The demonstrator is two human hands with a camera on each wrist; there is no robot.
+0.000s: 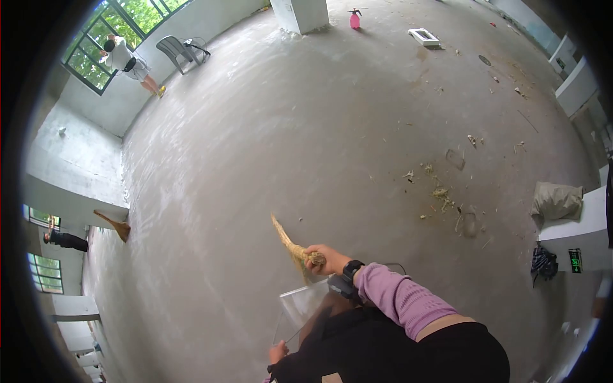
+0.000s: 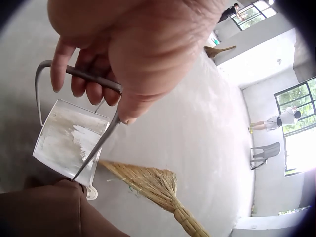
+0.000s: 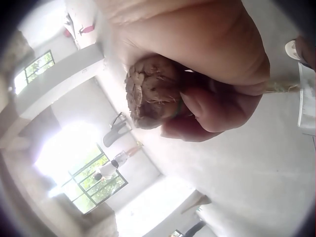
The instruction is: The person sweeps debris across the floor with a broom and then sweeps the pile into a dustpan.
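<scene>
In the head view my right hand (image 1: 331, 260) grips a straw broom (image 1: 288, 244) by its handle, and the straw reaches down beside the dustpan. The right wrist view has that hand (image 3: 217, 64) wrapped round the handle, its rough cut end (image 3: 150, 91) sticking out. Low in the head view, my left hand (image 1: 278, 352) is at a pale dustpan (image 1: 305, 299). Up close, the left hand (image 2: 143, 54) holds the dustpan's thin grey handle with curled fingers. The pan (image 2: 66, 138) hangs below, whitish and stained inside, and the broom's straw (image 2: 148, 183) overlaps its edge.
Plant scraps (image 1: 440, 195) litter the concrete floor to the right. A pink spray bottle (image 1: 355, 20) and a white tray-like box (image 1: 424, 37) stand farther off. Another broom (image 1: 115, 225) leans at a left wall. One person (image 1: 131, 60) stands by the window near a grey chair (image 1: 175, 51).
</scene>
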